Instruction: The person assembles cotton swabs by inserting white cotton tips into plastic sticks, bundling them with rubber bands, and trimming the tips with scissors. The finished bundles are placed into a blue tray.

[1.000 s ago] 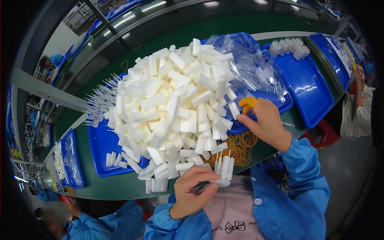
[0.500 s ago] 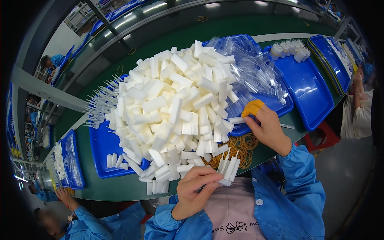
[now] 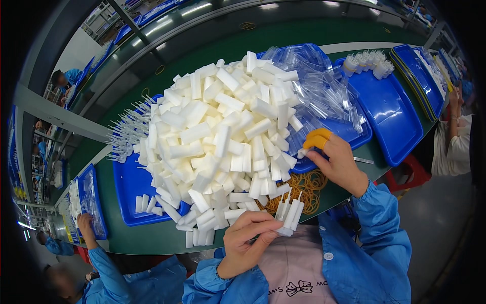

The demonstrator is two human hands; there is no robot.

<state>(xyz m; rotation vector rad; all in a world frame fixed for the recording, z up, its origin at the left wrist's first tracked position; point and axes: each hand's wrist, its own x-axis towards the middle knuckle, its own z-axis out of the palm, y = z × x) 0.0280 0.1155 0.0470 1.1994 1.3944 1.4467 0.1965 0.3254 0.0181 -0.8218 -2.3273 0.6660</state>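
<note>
My left hand pinches a small pronged plastic piece, its thin white pins pointing up. White foam tubes sit on some pins, and at least one pin beside them is bare. To the right and farther off, my right hand wears yellow finger cots and grips a short white foam tube, mostly hidden by the fingers. A large heap of the same foam tubes rises in front of me. Tan rubber bands lie tangled between my hands.
Clear plastic sleeves fill a blue tray behind my right hand. Another blue tray has capped white assemblies at its far end. Pronged white parts stack left of the heap. Co-workers sit on both sides.
My right hand has turned the foam tube, so less of it shows past the fingers. The left hand is still. The left co-worker's hand moved toward their tray; loose bands on the green belt shifted left.
</note>
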